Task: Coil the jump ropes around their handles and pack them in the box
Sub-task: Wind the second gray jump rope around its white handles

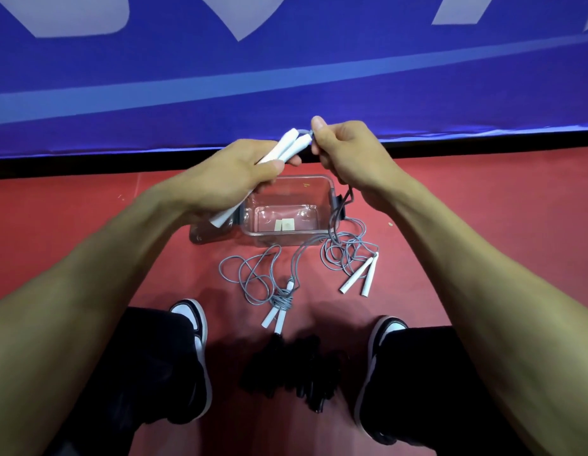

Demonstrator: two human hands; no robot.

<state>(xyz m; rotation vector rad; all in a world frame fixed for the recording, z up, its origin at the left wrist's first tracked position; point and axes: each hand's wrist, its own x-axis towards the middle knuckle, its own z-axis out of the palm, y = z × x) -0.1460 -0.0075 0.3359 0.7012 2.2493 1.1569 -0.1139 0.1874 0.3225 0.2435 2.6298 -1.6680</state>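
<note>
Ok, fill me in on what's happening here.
A person sits on a red floor packing jump ropes. The left hand grips a pair of white handles, while the right hand pinches the grey cord near their tips, seemingly starting to coil it. The clear box holds no rope yet. Two more ropes lie loose before it: one partly wound, one uncoiled.

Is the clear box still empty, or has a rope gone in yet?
Empty of ropes. Through the clear box only two small pale labels on its bottom show; two ropes lie loose on the floor, and a third is in the hands.
</note>
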